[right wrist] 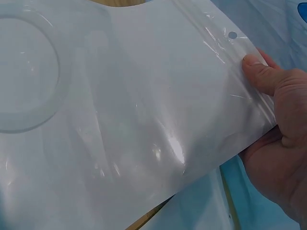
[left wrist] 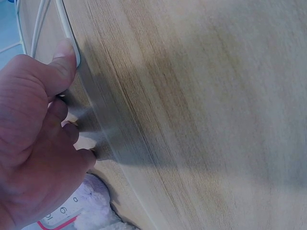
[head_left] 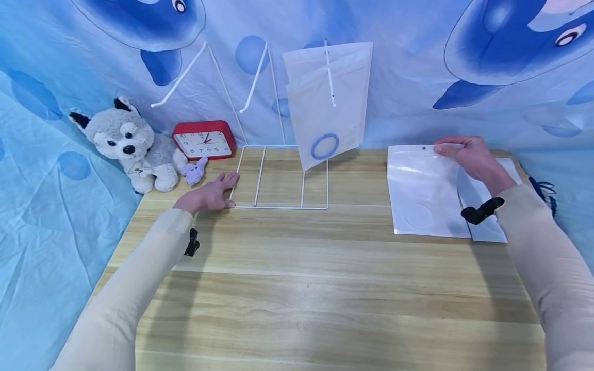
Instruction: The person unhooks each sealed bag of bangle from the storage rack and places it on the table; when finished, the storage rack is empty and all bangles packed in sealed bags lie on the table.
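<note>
A white wire display rack (head_left: pixel 281 207) stands at the back of the table, with three upright hooks. My left hand (head_left: pixel 211 192) holds the left end of its base, thumb (left wrist: pixel 64 52) on the front corner wire. White zip bags (head_left: pixel 334 98) hang overlapping on the rack's right hook, the front one with a blue ring. At the right, my right hand (head_left: pixel 475 157) pinches the top edge of another white zip bag (right wrist: pixel 144 96), which has a hang hole and a clear round outline. Another flat white bag (head_left: pixel 487 226) lies partly hidden beneath that hand and bag.
Left of the rack are a grey husky plush (head_left: pixel 122 136), a red clock (head_left: pixel 204 140) and a small purple plush (head_left: pixel 195 171). A dark blue tassel (head_left: pixel 543 190) hangs at the table's right edge. Blue whale-printed cloth (head_left: pixel 403 77) covers the back.
</note>
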A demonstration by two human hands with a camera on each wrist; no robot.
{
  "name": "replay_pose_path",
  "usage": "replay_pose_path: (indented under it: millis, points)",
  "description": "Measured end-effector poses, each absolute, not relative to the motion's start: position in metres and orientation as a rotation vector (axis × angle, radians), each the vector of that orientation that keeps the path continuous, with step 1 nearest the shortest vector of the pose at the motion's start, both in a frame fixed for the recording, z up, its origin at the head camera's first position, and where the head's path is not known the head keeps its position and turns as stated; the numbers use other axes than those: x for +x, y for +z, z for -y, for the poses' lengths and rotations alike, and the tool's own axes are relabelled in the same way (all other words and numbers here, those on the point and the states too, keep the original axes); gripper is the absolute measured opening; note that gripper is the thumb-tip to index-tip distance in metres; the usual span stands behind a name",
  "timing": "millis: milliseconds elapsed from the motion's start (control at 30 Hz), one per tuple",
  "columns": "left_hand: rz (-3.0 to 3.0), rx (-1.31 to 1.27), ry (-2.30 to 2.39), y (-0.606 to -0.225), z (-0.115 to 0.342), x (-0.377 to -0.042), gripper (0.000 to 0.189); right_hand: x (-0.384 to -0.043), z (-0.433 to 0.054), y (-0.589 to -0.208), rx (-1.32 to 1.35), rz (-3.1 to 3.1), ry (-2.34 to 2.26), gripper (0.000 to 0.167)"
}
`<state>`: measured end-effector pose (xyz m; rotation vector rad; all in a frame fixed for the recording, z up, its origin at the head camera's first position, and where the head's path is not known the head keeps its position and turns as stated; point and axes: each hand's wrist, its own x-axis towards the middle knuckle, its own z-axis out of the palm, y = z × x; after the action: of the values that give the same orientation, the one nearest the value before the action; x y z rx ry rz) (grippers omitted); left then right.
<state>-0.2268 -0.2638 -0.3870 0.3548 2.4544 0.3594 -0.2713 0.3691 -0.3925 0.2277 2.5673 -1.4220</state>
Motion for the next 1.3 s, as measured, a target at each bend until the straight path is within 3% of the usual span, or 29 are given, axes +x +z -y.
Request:
replay_pose_path:
  millis: [1300]
  points:
    - [-2.459, 0.351, 0.375, -0.384, 0.262, -0.225, 0.085, -0.283, -0.358, -0.406, 0.250, -2.714, -1.279, 0.053]
